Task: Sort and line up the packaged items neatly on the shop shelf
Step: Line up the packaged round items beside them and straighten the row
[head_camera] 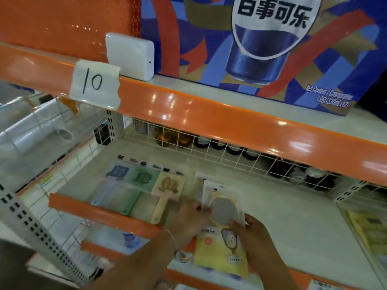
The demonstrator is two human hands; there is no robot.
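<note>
My right hand [252, 233] pinching the yellow mirror pack [225, 208] at its lower edge, my left hand [192, 218] gripping its left side, pack on the shelf [282, 210], beside three packaged brushes [144, 181], wire fence [209, 147] behind, cola carton [261, 49] above.

Both hands, left hand [191, 218] and right hand [254, 237], apparently hold mirror pack [225, 208]

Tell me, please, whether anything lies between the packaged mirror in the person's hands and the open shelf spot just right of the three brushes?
Nothing visible does. Both hands, left hand and right hand, hold the packaged mirror right over that spot, beside the cream brush. Another pale pack seems to lie beneath it; the shelf floor to the right shows bare.
</note>
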